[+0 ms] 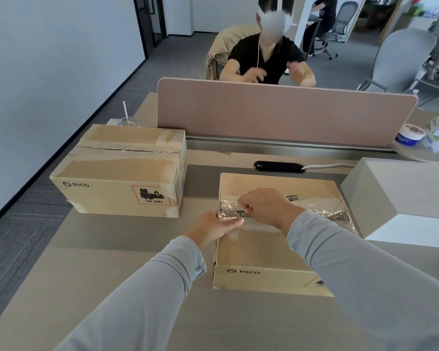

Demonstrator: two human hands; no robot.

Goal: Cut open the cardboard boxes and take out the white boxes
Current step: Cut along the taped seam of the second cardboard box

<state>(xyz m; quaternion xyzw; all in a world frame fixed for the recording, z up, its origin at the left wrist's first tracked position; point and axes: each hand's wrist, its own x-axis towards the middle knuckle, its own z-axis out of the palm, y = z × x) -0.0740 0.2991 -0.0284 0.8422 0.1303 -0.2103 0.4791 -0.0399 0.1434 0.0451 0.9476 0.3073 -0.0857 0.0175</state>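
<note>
**Near box half open, second box still sealed**

The near box (pixel 264 254) sits mid-table, its seam tape (pixel 228 211) torn and crumpled, flaps still down; the left hand (pixel 218 226) grips its left edge, thumb on the tape; the right hand (pixel 264 206) pinches tape at the seam; a dark tool (pixel 292 198) shows behind it, held or not I cannot tell; a white box (pixel 403 198) crowds the right side; the second box (pixel 122 171), taped, stands left; bare table (pixel 112 262) lies nearer.

Your sleeves (pixel 142 287) are pale grey. The near cardboard box (pixel 259 252) is tan with a black logo (pixel 243 271), its tape (pixel 228 207) clear. The left cardboard box (pixel 117 171), tan too, bears a red-hatched label (pixel 153 195) with black symbols. The far divider (pixel 284 112) is dusty pink.
</note>
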